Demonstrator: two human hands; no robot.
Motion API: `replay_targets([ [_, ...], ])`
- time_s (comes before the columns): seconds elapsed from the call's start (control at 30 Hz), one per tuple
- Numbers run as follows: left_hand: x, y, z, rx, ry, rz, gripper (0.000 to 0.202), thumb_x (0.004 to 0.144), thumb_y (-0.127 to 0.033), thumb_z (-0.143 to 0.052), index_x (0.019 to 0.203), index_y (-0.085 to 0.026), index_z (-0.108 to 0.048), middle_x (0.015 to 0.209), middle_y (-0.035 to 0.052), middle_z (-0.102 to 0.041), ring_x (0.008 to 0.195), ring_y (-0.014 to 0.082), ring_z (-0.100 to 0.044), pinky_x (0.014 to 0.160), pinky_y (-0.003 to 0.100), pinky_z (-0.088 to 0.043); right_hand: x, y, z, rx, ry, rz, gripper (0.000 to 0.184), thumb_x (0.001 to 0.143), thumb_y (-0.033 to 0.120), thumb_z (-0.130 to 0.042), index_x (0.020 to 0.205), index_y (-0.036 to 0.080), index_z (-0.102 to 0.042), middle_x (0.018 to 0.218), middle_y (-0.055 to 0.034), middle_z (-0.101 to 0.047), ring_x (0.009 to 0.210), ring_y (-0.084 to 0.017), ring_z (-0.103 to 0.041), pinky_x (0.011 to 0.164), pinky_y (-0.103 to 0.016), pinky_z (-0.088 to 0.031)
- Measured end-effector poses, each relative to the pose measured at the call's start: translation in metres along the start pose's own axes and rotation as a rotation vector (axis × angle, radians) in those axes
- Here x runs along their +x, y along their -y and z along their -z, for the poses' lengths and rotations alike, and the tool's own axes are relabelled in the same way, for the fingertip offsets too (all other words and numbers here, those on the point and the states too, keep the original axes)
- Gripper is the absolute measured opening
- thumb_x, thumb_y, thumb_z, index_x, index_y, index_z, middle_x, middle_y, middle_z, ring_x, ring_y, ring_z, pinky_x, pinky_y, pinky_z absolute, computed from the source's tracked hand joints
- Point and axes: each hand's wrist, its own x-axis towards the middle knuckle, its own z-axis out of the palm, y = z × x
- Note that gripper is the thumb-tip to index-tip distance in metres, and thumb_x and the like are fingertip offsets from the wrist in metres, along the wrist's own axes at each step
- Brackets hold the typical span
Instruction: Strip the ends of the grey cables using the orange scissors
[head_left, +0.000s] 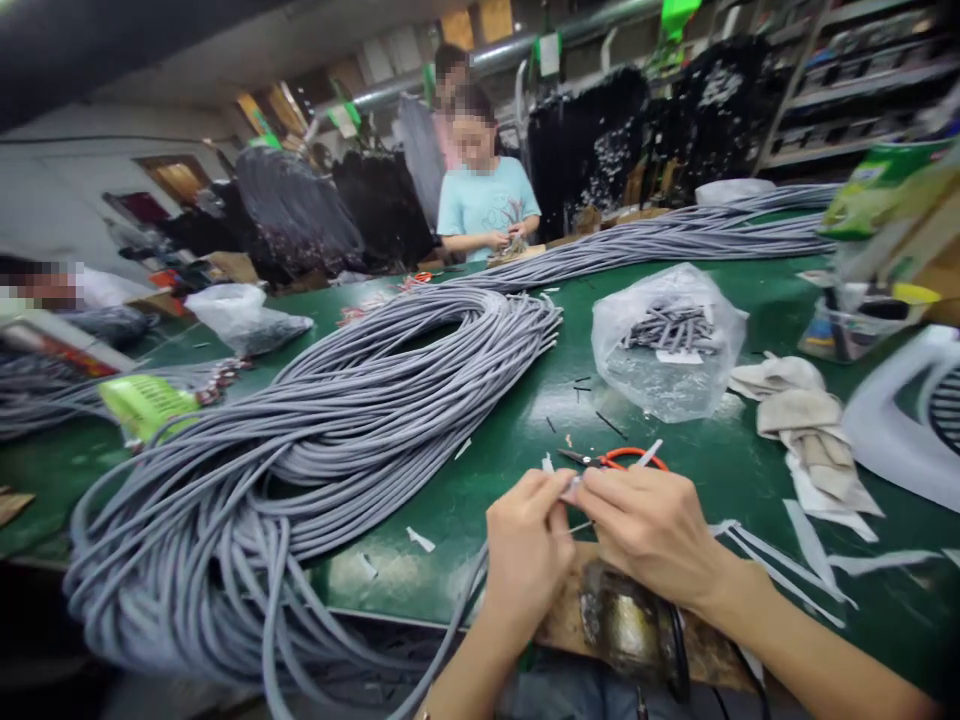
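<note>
My left hand (525, 550) is closed, with thumb and forefinger pinched at the end of a grey cable (471, 585) that runs up to it from the front edge of the table. Close against it, my right hand (649, 530) pinches at the same spot. A small whitish piece (574, 483) shows between the fingertips, mostly hidden by them. Just beyond the hands lie scissors (626, 457) with orange handles. Below the right hand, a worn metal device (628, 622) sits on a wooden board (559, 632).
A large coil of grey cables (360, 430) covers the left side of the green table (540, 400). A clear bag (667, 345) holds short dark pieces. Gloves (806, 415), white strips (810, 550) and a white fan (911, 410) lie right. A person (491, 205) works opposite.
</note>
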Motion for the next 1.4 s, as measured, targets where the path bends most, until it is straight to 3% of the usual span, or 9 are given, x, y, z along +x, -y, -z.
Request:
replay_targets([
  [0.13, -0.001, 0.002, 0.006, -0.012, 0.229, -0.151, 0.026, 0.081, -0.010, -0.046, 0.092, -0.019, -0.068, 0.082, 0.0064, -0.066, 0.073, 0.0163, -0.059, 0.067, 0.025, -0.045, 0.004, -0.017, 0.004, 0.245, 0.107, -0.257, 0.026, 0.083, 0.018, -0.047, 0.060, 0.016, -0.060, 0.057, -0.0015, -0.053, 0.049, -0.011, -0.048, 0.046, -0.024, -0.035],
  [0.27, -0.001, 0.008, 0.010, -0.383, 0.086, -0.086, 0.020, 0.082, -0.020, -0.051, 0.088, -0.013, -0.069, 0.076, 0.0086, -0.066, 0.067, 0.0152, -0.058, 0.063, 0.024, -0.045, 0.013, -0.024, 0.005, 0.575, 0.099, -0.410, 0.030, 0.081, 0.025, -0.054, 0.052, 0.017, -0.056, 0.051, 0.0012, -0.049, 0.046, -0.009, -0.047, 0.041, -0.020, -0.036],
  [0.43, 0.002, 0.007, 0.003, -0.621, -0.081, 0.254, 0.025, 0.083, -0.029, -0.052, 0.081, -0.011, -0.070, 0.060, 0.0029, -0.057, 0.054, 0.0109, -0.049, 0.052, 0.021, -0.039, 0.008, 0.003, 0.004, 0.124, -0.257, 0.057, 0.021, 0.079, 0.006, -0.046, 0.073, 0.016, -0.063, 0.061, -0.0021, -0.061, 0.054, -0.011, -0.055, 0.050, -0.023, -0.042],
  [0.57, 0.001, 0.005, -0.001, -0.574, -0.080, 0.250, 0.023, 0.080, -0.028, -0.055, 0.081, -0.011, -0.071, 0.063, 0.0035, -0.059, 0.058, 0.0121, -0.051, 0.055, 0.021, -0.041, 0.004, 0.018, 0.003, -0.062, -0.231, 0.312, 0.025, 0.082, 0.007, -0.040, 0.071, 0.013, -0.062, 0.059, -0.0032, -0.061, 0.053, -0.012, -0.056, 0.050, -0.026, -0.040],
  [0.73, 0.003, 0.012, -0.001, -0.524, -0.170, 0.357, 0.027, 0.080, -0.033, -0.055, 0.088, -0.011, -0.068, 0.072, 0.0056, -0.064, 0.065, 0.0141, -0.057, 0.061, 0.022, -0.044, -0.026, -0.012, 0.016, -0.076, 0.010, -0.184, 0.017, 0.086, 0.019, -0.048, 0.079, 0.018, -0.064, 0.069, -0.0005, -0.062, 0.058, -0.009, -0.057, 0.054, -0.022, -0.041],
  [0.83, 0.006, 0.018, -0.001, -0.539, -0.177, 0.410, 0.030, 0.081, -0.035, -0.053, 0.095, -0.012, -0.066, 0.073, 0.0054, -0.064, 0.065, 0.0135, -0.058, 0.061, 0.022, -0.045, -0.058, -0.050, 0.026, -0.345, 0.109, -0.481, 0.022, 0.084, 0.036, -0.051, 0.085, 0.019, -0.065, 0.072, -0.0030, -0.063, 0.060, -0.015, -0.059, 0.051, -0.026, -0.039],
  [1.03, 0.005, 0.021, -0.001, -0.527, -0.177, 0.412, 0.030, 0.080, -0.035, -0.056, 0.100, -0.014, -0.064, 0.071, 0.0031, -0.059, 0.056, 0.0089, -0.050, 0.052, 0.018, -0.039, -0.066, -0.062, 0.012, -0.287, 0.351, -0.339, 0.025, 0.087, 0.030, -0.045, 0.094, 0.015, -0.064, 0.095, -0.0096, -0.065, 0.091, -0.023, -0.058, 0.078, -0.035, -0.043],
  [1.2, 0.005, 0.015, 0.003, -0.619, -0.138, 0.421, 0.031, 0.083, -0.037, -0.050, 0.091, -0.010, -0.063, 0.053, -0.0043, -0.036, 0.045, 0.0052, -0.031, 0.040, 0.017, -0.026, -0.032, -0.052, -0.015, -0.231, 0.640, -0.433, 0.021, 0.076, 0.015, -0.051, 0.092, 0.016, -0.064, 0.080, -0.0086, -0.065, 0.075, -0.021, -0.061, 0.063, -0.028, -0.044],
  [1.4, 0.008, 0.015, 0.008, -0.949, -0.093, 0.473, 0.029, 0.083, -0.039, -0.050, 0.079, -0.011, -0.058, 0.055, -0.0066, -0.024, 0.043, 0.0031, -0.019, 0.037, 0.015, -0.016, -0.025, -0.056, -0.010, -0.105, 0.295, -0.379, 0.013, 0.076, 0.017, -0.047, 0.078, 0.014, -0.060, 0.075, -0.0059, -0.058, 0.063, -0.016, -0.057, 0.057, -0.026, -0.044],
])
